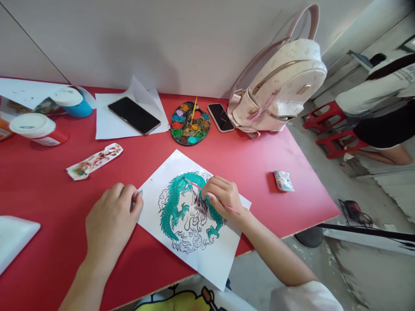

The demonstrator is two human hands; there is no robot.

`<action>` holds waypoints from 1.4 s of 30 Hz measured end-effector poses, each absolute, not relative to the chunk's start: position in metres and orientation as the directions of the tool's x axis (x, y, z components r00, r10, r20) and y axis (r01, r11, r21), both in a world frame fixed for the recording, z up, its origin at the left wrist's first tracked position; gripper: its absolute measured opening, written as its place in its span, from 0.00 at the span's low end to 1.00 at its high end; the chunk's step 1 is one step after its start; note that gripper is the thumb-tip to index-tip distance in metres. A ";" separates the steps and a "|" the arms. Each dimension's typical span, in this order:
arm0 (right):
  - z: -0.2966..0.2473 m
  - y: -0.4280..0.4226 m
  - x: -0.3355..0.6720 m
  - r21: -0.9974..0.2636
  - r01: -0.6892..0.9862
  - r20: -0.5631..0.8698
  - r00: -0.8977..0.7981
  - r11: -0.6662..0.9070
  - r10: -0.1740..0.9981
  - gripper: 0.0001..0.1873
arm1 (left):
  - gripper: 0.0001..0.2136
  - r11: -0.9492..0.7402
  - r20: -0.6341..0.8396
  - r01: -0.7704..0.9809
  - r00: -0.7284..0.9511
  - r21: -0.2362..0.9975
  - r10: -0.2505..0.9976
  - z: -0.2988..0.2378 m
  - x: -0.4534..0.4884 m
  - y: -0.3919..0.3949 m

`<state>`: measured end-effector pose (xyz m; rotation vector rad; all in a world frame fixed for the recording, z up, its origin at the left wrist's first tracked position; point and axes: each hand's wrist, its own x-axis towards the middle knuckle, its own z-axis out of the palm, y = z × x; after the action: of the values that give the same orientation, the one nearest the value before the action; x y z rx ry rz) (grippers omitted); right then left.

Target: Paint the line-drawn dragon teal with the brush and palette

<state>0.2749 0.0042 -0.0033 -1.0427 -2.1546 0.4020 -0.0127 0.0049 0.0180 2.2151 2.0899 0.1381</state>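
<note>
A sheet of white paper lies turned at an angle near the table's front edge. On it is a line drawing of a dragon, its body mostly filled in with teal green. My right hand is closed round a thin pink paintbrush, whose tip meets the upper part of the dragon's body. The dragon's head and flame-like lines below are uncoloured. My left hand rests on the table with its fingers curled, the thumb side at the paper's left corner. Nothing shows in it.
Behind the paper lies a paint palette with a yellow brush across it. A phone and a pale backpack stand right of it. Another phone, a stained tissue and paint jars lie left; a small packet lies right.
</note>
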 end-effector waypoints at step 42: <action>-0.003 0.005 0.278 -0.608 0.497 0.485 -0.384 0.619 0.786 0.21 | 0.10 -0.228 0.216 0.929 0.168 0.291 0.962 -0.005 -0.025 0.005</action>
<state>0.2781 0.0045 -0.0026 -1.0054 -2.0617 0.4703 -0.0250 0.0050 -0.0054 2.3297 1.8924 0.5454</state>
